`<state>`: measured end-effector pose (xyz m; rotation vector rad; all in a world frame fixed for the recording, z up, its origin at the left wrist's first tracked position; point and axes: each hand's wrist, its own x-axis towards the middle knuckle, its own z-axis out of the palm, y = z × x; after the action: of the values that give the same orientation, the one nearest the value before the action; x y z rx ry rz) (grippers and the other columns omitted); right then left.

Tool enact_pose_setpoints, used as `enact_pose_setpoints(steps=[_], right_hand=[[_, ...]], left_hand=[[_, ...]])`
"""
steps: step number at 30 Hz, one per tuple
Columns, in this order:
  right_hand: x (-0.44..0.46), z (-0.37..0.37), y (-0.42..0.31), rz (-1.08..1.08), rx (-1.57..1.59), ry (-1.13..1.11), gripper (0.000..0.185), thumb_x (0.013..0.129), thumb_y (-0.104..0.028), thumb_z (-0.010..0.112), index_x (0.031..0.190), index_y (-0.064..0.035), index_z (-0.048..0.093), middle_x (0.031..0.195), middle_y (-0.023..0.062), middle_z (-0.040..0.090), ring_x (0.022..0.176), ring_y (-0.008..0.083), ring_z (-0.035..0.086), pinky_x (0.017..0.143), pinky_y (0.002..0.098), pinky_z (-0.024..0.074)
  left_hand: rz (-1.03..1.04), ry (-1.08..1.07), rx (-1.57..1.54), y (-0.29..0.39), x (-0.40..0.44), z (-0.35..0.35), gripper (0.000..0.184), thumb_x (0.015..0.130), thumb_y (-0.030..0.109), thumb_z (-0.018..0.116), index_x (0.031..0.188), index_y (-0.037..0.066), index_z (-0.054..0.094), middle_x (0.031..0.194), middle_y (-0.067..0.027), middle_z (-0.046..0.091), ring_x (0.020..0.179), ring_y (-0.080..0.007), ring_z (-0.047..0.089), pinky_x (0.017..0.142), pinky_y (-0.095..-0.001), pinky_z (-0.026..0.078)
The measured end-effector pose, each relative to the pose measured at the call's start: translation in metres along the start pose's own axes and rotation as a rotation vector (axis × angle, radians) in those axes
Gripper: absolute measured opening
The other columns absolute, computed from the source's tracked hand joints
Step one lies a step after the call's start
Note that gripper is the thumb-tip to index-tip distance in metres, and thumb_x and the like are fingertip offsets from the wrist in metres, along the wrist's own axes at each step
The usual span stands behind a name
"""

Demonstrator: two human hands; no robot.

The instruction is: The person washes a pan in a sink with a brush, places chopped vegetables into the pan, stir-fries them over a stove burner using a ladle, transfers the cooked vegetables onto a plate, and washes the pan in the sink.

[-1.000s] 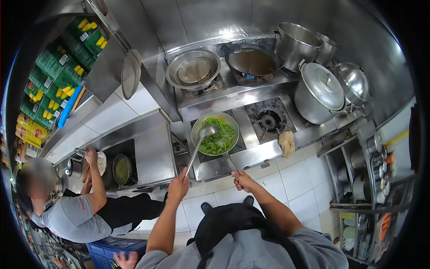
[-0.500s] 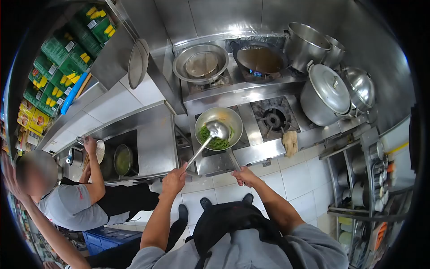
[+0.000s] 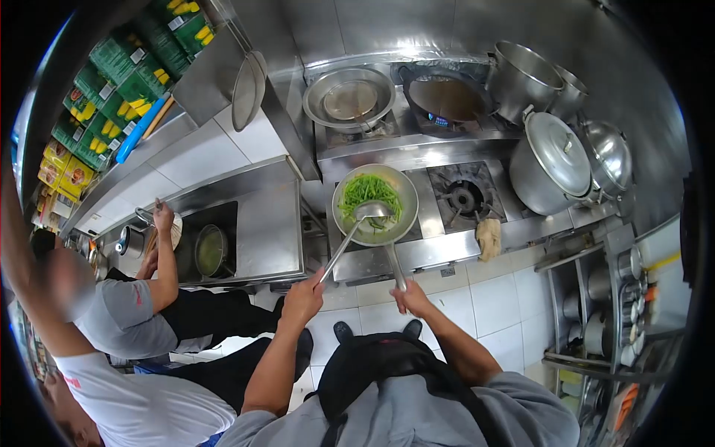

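My left hand (image 3: 302, 299) is closed around the long handle of a metal ladle (image 3: 375, 211), whose bowl rests on the near part of the food inside a frying pan (image 3: 408, 195). With its fingers wrapped round the pan's handle, my right hand (image 3: 412, 299) holds the pan at the front of the stove. Thin green vegetable strips (image 3: 370, 188), perhaps green beans, lie heaped toward the far side of the pan. The pan covers the burner below it.
An unlit burner (image 3: 463, 197) is right of the pan, with a cloth (image 3: 488, 239) at the stove edge. Behind stand a basin (image 3: 316, 112) and a dark wok (image 3: 447, 100) over a blue flame. A lidded pot (image 3: 555, 160) is at right. Two co-workers (image 3: 138, 313) stand at left.
The green vegetables have shifted from the near side to the far side of the pan, and the ladle bowl has come nearer me. A second co-worker has come further into view at left.
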<state>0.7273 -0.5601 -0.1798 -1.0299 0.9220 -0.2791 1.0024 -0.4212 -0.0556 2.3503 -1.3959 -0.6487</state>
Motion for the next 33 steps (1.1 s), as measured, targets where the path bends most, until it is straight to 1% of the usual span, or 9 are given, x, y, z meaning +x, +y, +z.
enact_pose_setpoints(steps=[2, 5, 8, 14, 20, 21, 27, 31, 33], right_hand=[[-0.016, -0.012, 0.044, -0.067, -0.082, 0.005, 0.019, 0.092, -0.014, 0.067, 0.086, -0.0056, 0.051, 0.052, 0.003, 0.049, 0.038, 0.015, 0.048, 0.037, 0.0319, 0.0396], [-0.031, -0.015, 0.045, -0.015, -0.146, -0.001, 0.019, 0.091, -0.013, 0.068, 0.086, -0.0054, 0.051, 0.053, 0.0025, 0.048, 0.039, 0.015, 0.049, 0.037, 0.032, 0.0403], [-0.002, -0.017, 0.023, 0.001, -0.03, -0.026, 0.02, 0.091, -0.014, 0.068, 0.086, -0.0048, 0.051, 0.054, 0.0026, 0.049, 0.04, 0.0148, 0.049, 0.037, 0.0319, 0.0405], [0.052, -0.003, -0.011, -0.048, 0.094, 0.004, 0.019, 0.092, -0.015, 0.065, 0.086, -0.0046, 0.05, 0.053, 0.0043, 0.052, 0.038, 0.0148, 0.05, 0.037, 0.0324, 0.0407], [-0.012, -0.012, 0.042, -0.055, -0.018, -0.001, 0.019, 0.094, -0.013, 0.064, 0.086, -0.005, 0.05, 0.052, 0.0026, 0.048, 0.037, 0.0145, 0.047, 0.036, 0.0315, 0.0392], [-0.006, -0.013, 0.041, -0.074, -0.078, 0.009, 0.02, 0.093, -0.014, 0.066, 0.086, -0.005, 0.049, 0.052, 0.003, 0.049, 0.037, 0.0147, 0.047, 0.036, 0.0313, 0.039], [0.062, -0.009, -0.023, -0.017, 0.064, 0.006, 0.022, 0.091, -0.016, 0.068, 0.085, -0.0067, 0.05, 0.051, 0.003, 0.049, 0.037, 0.0153, 0.048, 0.037, 0.0318, 0.0406], [0.027, -0.009, 0.016, -0.109, -0.039, 0.002, 0.021, 0.092, -0.014, 0.067, 0.085, -0.0074, 0.049, 0.051, 0.0029, 0.048, 0.036, 0.0149, 0.046, 0.036, 0.0321, 0.0385], [0.01, -0.015, 0.035, -0.063, 0.056, -0.008, 0.019, 0.091, -0.012, 0.067, 0.088, -0.0067, 0.049, 0.052, 0.0028, 0.048, 0.036, 0.0151, 0.047, 0.035, 0.0321, 0.0377]], left_hand=[[-0.014, 0.013, 0.025, 0.009, -0.006, -0.011, 0.041, 0.095, 0.026, 0.058, 0.135, 0.024, 0.061, 0.106, -0.0229, 0.069, 0.1, -0.0446, 0.064, 0.088, -0.0513, 0.051], [-0.054, -0.092, -0.033, -0.013, -0.04, -0.014, 0.042, 0.094, 0.028, 0.059, 0.136, 0.025, 0.061, 0.111, -0.0221, 0.068, 0.103, -0.0433, 0.064, 0.091, -0.05, 0.051], [0.036, -0.044, -0.052, -0.026, -0.048, 0.0, 0.042, 0.095, 0.027, 0.059, 0.136, 0.024, 0.061, 0.111, -0.0218, 0.068, 0.103, -0.0438, 0.064, 0.092, -0.0494, 0.051], [-0.017, -0.007, -0.059, 0.005, 0.024, 0.006, 0.042, 0.095, 0.024, 0.057, 0.137, 0.02, 0.06, 0.112, -0.0224, 0.068, 0.104, -0.0437, 0.064, 0.093, -0.0475, 0.051], [0.072, -0.044, -0.159, -0.01, -0.024, -0.015, 0.041, 0.095, 0.024, 0.058, 0.135, 0.016, 0.061, 0.109, -0.0245, 0.068, 0.102, -0.0445, 0.064, 0.09, -0.0454, 0.051], [-0.014, -0.099, -0.123, -0.003, -0.033, -0.022, 0.04, 0.095, 0.023, 0.059, 0.134, 0.015, 0.062, 0.109, -0.0244, 0.068, 0.102, -0.0438, 0.064, 0.09, -0.0445, 0.051], [0.043, -0.036, -0.188, -0.016, 0.032, 0.013, 0.04, 0.094, 0.023, 0.06, 0.133, 0.014, 0.063, 0.109, -0.0245, 0.067, 0.102, -0.0432, 0.064, 0.09, -0.0462, 0.051], [0.01, 0.007, -0.201, -0.003, 0.047, 0.004, 0.04, 0.094, 0.023, 0.059, 0.133, 0.017, 0.063, 0.111, -0.0244, 0.067, 0.101, -0.0432, 0.065, 0.089, -0.0472, 0.052], [0.214, 0.105, -0.118, -0.008, 0.03, -0.027, 0.038, 0.094, 0.023, 0.058, 0.132, 0.021, 0.064, 0.106, -0.0236, 0.069, 0.097, -0.0441, 0.065, 0.087, -0.0479, 0.053]])
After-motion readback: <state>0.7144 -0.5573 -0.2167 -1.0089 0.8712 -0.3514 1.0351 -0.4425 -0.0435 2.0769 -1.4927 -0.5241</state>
